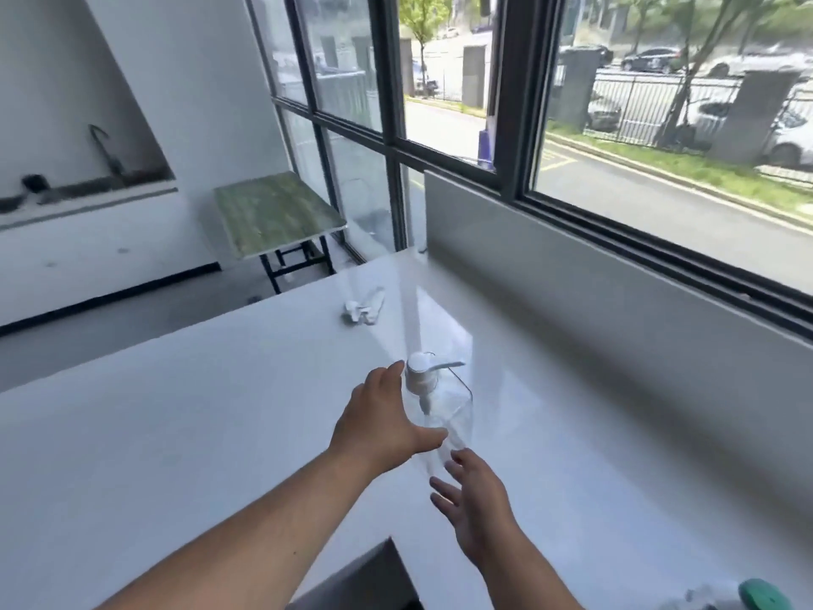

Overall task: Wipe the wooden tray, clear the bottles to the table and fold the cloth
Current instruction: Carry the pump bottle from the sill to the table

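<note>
A clear square pump bottle (453, 411) with a white pump head stands upright on the white table (176, 433). My left hand (382, 424) is spread beside its left face, thumb touching the glass low down. My right hand (477, 508) hovers just below the bottle's base with fingers apart and nothing in it. The wooden tray and the cloth are outside the view.
A small crumpled white object (363, 308) lies farther back on the table. A low white wall (572, 292) under the window bounds the table's right side. A green item (763, 596) sits at the bottom right corner. A green-topped folding table (277, 213) stands beyond.
</note>
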### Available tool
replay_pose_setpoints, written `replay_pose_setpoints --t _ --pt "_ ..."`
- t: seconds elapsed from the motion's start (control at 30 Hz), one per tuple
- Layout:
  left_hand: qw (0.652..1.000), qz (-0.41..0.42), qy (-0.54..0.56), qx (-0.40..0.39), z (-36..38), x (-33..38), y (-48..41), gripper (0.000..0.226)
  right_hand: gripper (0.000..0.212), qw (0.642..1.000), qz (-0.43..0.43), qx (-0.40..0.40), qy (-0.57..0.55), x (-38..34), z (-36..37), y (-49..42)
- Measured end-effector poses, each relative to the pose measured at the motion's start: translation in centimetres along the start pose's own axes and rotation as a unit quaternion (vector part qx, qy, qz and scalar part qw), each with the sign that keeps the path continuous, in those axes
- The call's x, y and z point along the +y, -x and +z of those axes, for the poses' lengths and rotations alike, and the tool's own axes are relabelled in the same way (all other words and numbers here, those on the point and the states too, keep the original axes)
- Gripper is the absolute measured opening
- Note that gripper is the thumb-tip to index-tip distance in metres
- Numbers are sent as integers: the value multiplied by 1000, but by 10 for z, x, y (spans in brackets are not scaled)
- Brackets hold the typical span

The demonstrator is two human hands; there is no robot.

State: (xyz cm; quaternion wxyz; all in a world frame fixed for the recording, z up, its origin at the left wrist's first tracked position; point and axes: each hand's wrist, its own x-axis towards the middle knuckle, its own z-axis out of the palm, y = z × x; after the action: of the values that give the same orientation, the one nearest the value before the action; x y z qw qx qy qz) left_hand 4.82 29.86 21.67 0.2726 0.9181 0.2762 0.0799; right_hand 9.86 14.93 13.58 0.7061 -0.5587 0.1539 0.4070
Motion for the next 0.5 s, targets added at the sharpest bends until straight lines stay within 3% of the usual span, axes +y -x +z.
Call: replay_pose_setpoints --t 0.33,0.5 --pt "976 -124 -20 177 -226 -228 159 119 17 975 -2 -178 131 143 269 113" --pt "948 -204 -34 242 -303 -329 266 116 30 948 32 -254 188 241 378 167"
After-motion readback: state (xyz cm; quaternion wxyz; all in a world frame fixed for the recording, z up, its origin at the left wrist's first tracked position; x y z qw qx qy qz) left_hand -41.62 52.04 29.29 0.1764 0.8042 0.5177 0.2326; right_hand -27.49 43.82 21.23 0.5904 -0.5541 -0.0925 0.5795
